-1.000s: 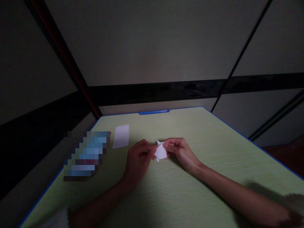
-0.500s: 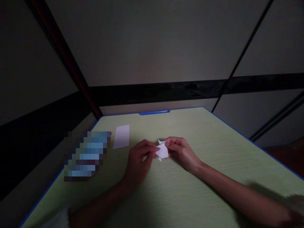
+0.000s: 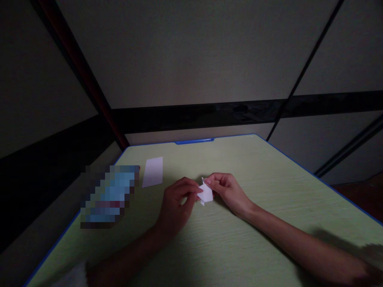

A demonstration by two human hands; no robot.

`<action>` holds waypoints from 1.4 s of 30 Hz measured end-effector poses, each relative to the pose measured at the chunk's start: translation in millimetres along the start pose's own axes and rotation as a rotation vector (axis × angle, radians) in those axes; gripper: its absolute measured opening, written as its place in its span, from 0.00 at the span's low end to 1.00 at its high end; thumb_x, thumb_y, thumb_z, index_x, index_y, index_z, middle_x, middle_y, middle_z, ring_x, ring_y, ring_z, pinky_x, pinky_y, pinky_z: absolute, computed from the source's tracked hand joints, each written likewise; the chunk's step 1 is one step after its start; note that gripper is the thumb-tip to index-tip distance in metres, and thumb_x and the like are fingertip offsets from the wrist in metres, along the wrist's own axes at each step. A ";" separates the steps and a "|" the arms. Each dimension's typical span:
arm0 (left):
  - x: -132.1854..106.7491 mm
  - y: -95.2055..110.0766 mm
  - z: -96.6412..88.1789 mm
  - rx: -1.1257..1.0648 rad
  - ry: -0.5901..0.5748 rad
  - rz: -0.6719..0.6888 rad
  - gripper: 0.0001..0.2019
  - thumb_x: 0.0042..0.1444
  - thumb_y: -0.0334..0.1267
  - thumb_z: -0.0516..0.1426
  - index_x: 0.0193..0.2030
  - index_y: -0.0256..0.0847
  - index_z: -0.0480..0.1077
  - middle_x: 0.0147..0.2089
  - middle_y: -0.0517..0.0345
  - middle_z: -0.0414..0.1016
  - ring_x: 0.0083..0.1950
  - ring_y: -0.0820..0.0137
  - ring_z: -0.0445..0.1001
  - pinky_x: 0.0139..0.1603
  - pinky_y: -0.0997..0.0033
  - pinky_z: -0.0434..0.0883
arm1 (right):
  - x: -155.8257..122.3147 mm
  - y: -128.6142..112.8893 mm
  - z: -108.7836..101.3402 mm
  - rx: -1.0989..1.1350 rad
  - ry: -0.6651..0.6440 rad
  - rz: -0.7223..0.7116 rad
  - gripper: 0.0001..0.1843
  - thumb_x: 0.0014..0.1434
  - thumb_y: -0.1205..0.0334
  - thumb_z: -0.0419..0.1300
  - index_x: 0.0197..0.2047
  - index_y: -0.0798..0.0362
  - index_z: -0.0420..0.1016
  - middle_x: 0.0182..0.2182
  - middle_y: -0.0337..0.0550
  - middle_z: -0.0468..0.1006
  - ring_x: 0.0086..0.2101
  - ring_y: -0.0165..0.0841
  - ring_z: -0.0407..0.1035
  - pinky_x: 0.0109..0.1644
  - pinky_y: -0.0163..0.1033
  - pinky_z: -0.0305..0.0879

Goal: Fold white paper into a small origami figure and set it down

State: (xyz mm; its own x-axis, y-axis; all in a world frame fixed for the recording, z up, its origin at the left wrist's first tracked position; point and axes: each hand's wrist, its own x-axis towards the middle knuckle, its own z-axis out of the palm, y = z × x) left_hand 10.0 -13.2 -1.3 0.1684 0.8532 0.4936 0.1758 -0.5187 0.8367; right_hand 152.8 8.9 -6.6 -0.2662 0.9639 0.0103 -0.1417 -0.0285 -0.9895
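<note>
Dimly lit, banded panels (image 3: 185,52) back the green table (image 3: 263,171) beneath folded paper (image 3: 206,193).

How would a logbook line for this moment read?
left hand: pinching folded paper | right hand: holding same paper | white sheet: on table, left of folded paper

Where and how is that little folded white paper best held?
Probably by its left and right edges, pinched lightly, one hand coming from each side. The folded white paper has small pointed bits sticking out at its far and near ends, which might bend if gripped. The left hand and right hand hold it from those two sides.
</note>
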 end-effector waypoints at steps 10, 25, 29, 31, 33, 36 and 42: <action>1.9 -1.3 1.4 -0.235 -0.029 -0.374 0.04 0.46 0.36 0.52 0.27 0.37 0.64 0.24 0.61 0.66 0.25 0.75 0.67 0.20 0.78 0.66 | -2.9 -0.2 -1.1 -0.179 0.017 -0.092 0.16 0.46 0.52 0.56 0.22 0.58 0.65 0.15 0.34 0.62 0.18 0.23 0.53 0.21 0.31 0.48; 6.3 -0.6 4.5 -0.088 -0.114 -0.495 0.12 0.46 0.37 0.53 0.16 0.34 0.67 0.14 0.61 0.66 0.17 0.78 0.63 0.20 0.79 0.62 | -6.6 -1.7 0.2 -0.175 -0.018 -0.072 0.15 0.48 0.53 0.56 0.22 0.57 0.63 0.17 0.36 0.64 0.19 0.23 0.56 0.22 0.31 0.51; 6.3 2.6 5.6 -0.075 -0.073 -0.499 0.12 0.45 0.35 0.53 0.14 0.35 0.66 0.13 0.62 0.66 0.16 0.78 0.63 0.20 0.79 0.62 | -5.3 -1.6 0.5 -0.186 -0.008 -0.060 0.17 0.47 0.51 0.56 0.21 0.57 0.64 0.16 0.35 0.62 0.19 0.23 0.54 0.21 0.31 0.49; 5.9 3.1 5.8 -0.066 -0.046 -0.516 0.11 0.44 0.34 0.54 0.14 0.35 0.67 0.12 0.63 0.65 0.16 0.78 0.63 0.19 0.79 0.62 | -3.6 -0.8 -0.4 -0.177 -0.018 -0.049 0.18 0.47 0.50 0.56 0.21 0.57 0.64 0.15 0.34 0.61 0.18 0.23 0.53 0.21 0.31 0.47; 5.5 2.8 5.7 -0.058 -0.028 -0.518 0.10 0.44 0.34 0.54 0.15 0.36 0.67 0.12 0.64 0.65 0.16 0.78 0.62 0.19 0.79 0.62 | -1.7 0.0 -1.8 -0.134 -0.036 -0.031 0.18 0.46 0.49 0.56 0.20 0.57 0.64 0.15 0.34 0.60 0.18 0.23 0.52 0.21 0.31 0.46; 5.0 2.4 5.3 -0.046 -0.021 -0.498 0.11 0.44 0.35 0.54 0.15 0.36 0.67 0.13 0.64 0.65 0.16 0.78 0.63 0.20 0.79 0.62 | 0.0 -0.6 -2.8 -0.004 -0.060 -0.003 0.18 0.46 0.50 0.56 0.20 0.57 0.63 0.15 0.34 0.60 0.18 0.23 0.53 0.22 0.31 0.47; 4.3 3.8 4.4 -0.028 -0.024 -0.462 0.11 0.45 0.35 0.54 0.16 0.36 0.66 0.13 0.64 0.65 0.18 0.78 0.63 0.21 0.80 0.61 | -2.2 -4.1 3.0 0.019 -0.098 0.027 0.16 0.40 0.53 0.62 0.22 0.57 0.63 0.16 0.33 0.65 0.18 0.22 0.56 0.22 0.31 0.48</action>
State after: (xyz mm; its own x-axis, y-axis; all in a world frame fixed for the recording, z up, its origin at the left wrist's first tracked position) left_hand 15.6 -11.7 3.0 0.1014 0.9929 0.0625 0.2119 -0.0829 0.9738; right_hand 151.1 6.2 -2.1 -0.3619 0.9322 -0.0009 -0.1510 -0.0596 -0.9867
